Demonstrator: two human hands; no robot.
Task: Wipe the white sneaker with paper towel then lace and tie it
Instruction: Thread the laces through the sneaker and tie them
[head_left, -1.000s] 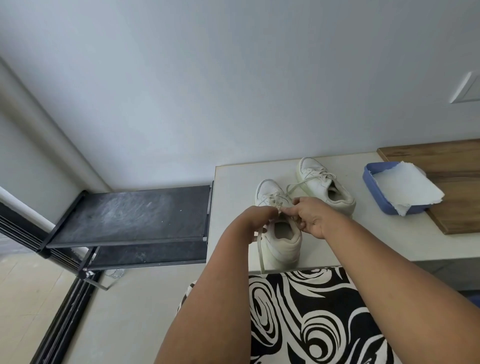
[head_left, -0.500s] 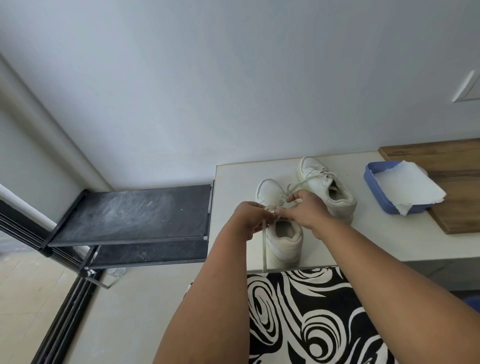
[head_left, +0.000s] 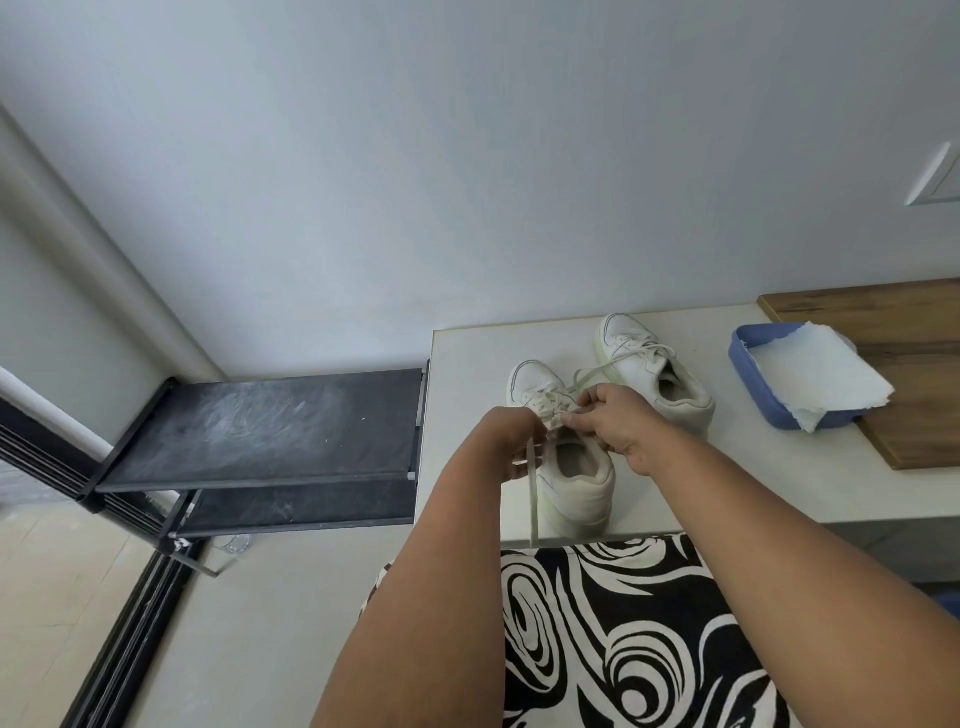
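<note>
Sneaker (head_left: 566, 467) lace (head_left: 533, 499) is pinched in both hands' grips, left hand (head_left: 514, 436), right hand (head_left: 615, 423).

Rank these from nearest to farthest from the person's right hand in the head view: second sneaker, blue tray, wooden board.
From the right hand:
1. Second sneaker, just behind and right of it.
2. Blue tray, further right, holding paper towel.
3. Wooden board, far right, under the tray.

A home entryway: black shoe rack (head_left: 270, 431), tiled floor (head_left: 47, 597); sneakers (head_left: 654, 369) on a bench (head_left: 779, 467).
</note>
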